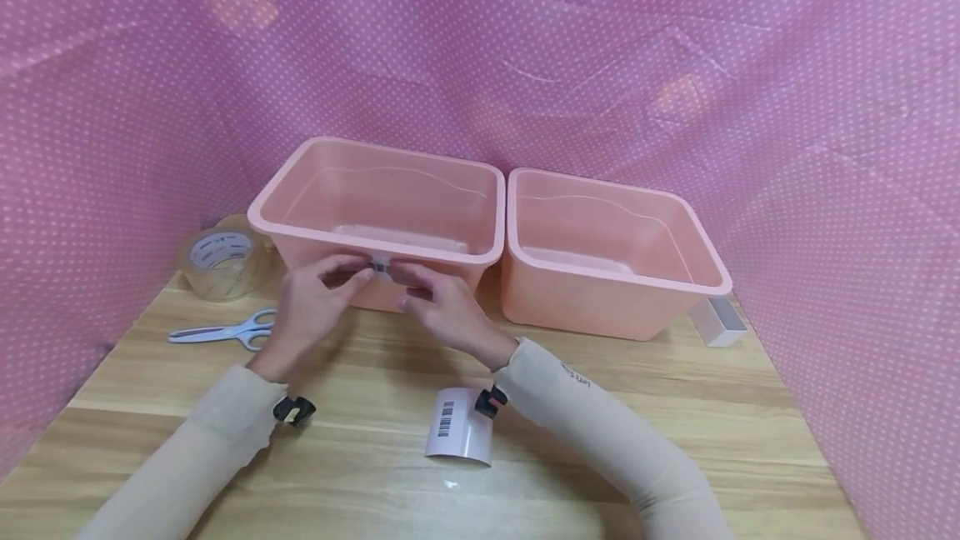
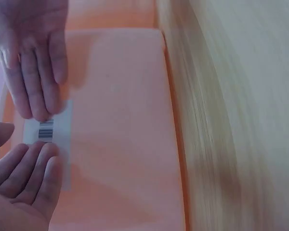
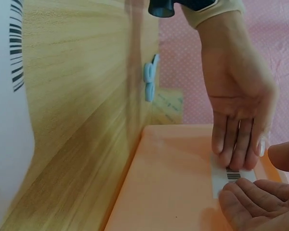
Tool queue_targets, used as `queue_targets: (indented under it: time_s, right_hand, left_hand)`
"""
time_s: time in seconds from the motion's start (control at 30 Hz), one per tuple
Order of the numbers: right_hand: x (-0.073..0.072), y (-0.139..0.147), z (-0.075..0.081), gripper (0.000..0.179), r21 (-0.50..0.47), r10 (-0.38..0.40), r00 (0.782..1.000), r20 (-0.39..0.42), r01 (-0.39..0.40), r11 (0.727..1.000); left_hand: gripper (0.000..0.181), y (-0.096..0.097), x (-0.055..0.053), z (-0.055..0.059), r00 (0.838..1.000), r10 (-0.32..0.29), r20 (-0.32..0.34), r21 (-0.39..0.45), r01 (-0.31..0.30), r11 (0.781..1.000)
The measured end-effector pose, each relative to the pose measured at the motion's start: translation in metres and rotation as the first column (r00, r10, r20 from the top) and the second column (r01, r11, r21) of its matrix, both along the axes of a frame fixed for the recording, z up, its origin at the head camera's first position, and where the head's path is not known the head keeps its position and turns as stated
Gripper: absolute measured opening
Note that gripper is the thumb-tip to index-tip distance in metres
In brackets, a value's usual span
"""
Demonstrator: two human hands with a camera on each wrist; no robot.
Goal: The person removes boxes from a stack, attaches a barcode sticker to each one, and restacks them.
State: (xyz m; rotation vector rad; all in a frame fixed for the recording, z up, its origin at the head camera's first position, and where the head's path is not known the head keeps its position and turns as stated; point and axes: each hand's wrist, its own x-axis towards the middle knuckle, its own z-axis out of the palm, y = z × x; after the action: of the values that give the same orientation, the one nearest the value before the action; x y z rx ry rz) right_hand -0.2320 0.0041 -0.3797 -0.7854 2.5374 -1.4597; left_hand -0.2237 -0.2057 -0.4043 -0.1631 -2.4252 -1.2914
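Note:
A white barcode label (image 2: pixel 62 127) lies on the front wall of the left pink bin (image 1: pixel 375 247), just under its rim. My left hand (image 1: pixel 309 302) presses its fingertips on one side of the label. From the other side, my right hand (image 1: pixel 453 315) touches it too. Fingers are extended on both hands, as the left wrist view shows, and they cover the label's ends. Only the middle of the barcode (image 3: pixel 233 174) shows between the fingertips.
A second pink bin (image 1: pixel 600 298) stands to the right, with a white box (image 1: pixel 717 323) beyond it. Clear tape (image 1: pixel 225 269) and light-blue scissors (image 1: pixel 225 332) lie at left. A curled barcode sheet (image 1: pixel 453 432) rests on the wooden table (image 1: pixel 360 473) in front.

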Motion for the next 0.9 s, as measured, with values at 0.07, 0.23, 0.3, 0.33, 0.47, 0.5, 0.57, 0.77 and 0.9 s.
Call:
queue_targets:
  time_s: [0.07, 0.23, 0.3, 0.33, 0.47, 0.5, 0.57, 0.77, 0.9]
  right_hand:
    - [0.0002, 0.0007, -0.0004, 0.048, 0.004, -0.01, 1.0, -0.008, 0.01, 1.0]
    - [0.0004, 0.0027, -0.0006, 0.047, 0.013, -0.037, 0.999, -0.005, 0.037, 0.999]
    - [0.0005, 0.0031, 0.0002, 0.047, 0.015, -0.048, 0.999, 0.007, 0.048, 0.999]
    - [0.0006, 0.0032, 0.0006, 0.046, 0.016, -0.053, 0.999, 0.012, 0.053, 0.998]
    - [0.0002, 0.0027, 0.0011, 0.044, 0.022, -0.07, 0.997, 0.045, 0.069, 0.997]
    - [0.0, 0.0022, 0.0005, 0.043, 0.027, -0.072, 0.996, 0.058, 0.071, 0.997]
    - [-0.0003, 0.0018, -0.0013, 0.041, 0.038, -0.076, 0.994, 0.08, 0.073, 0.997]
    - [-0.0017, 0.002, -0.0018, 0.041, -0.009, -0.061, 0.995, 0.084, 0.062, 0.998]
    - [-0.0017, 0.0026, 0.0022, 0.042, -0.051, -0.068, 0.993, 0.097, 0.073, 0.996]
  left_hand:
    - [0.03, 0.0011, 0.0008, 0.0011, 0.999, -0.045, 0.03, 0.02, 0.044, 0.999]
    - [0.033, 0.0016, 0.0009, 0.0019, 0.983, -0.163, 0.086, 0.16, 0.148, 0.976]
    - [0.035, 0.0011, -0.0001, 0.0024, 0.972, -0.212, 0.097, 0.226, 0.186, 0.956]
    - [0.035, 0.0006, -0.0008, 0.0026, 0.969, -0.227, 0.1, 0.25, 0.196, 0.948]
    - [0.034, -0.0028, -0.0044, 0.0029, 0.958, -0.267, 0.107, 0.325, 0.22, 0.92]
    - [0.033, -0.0038, -0.0052, 0.0024, 0.957, -0.266, 0.113, 0.329, 0.216, 0.919]
    - [0.031, -0.0052, -0.0066, 0.0012, 0.955, -0.266, 0.129, 0.33, 0.212, 0.92]
    - [0.032, -0.0066, -0.0061, 0.0057, 0.959, -0.251, 0.128, 0.35, 0.193, 0.916]
    - [0.035, -0.0074, -0.0056, 0.0078, 0.959, -0.256, 0.122, 0.376, 0.194, 0.906]
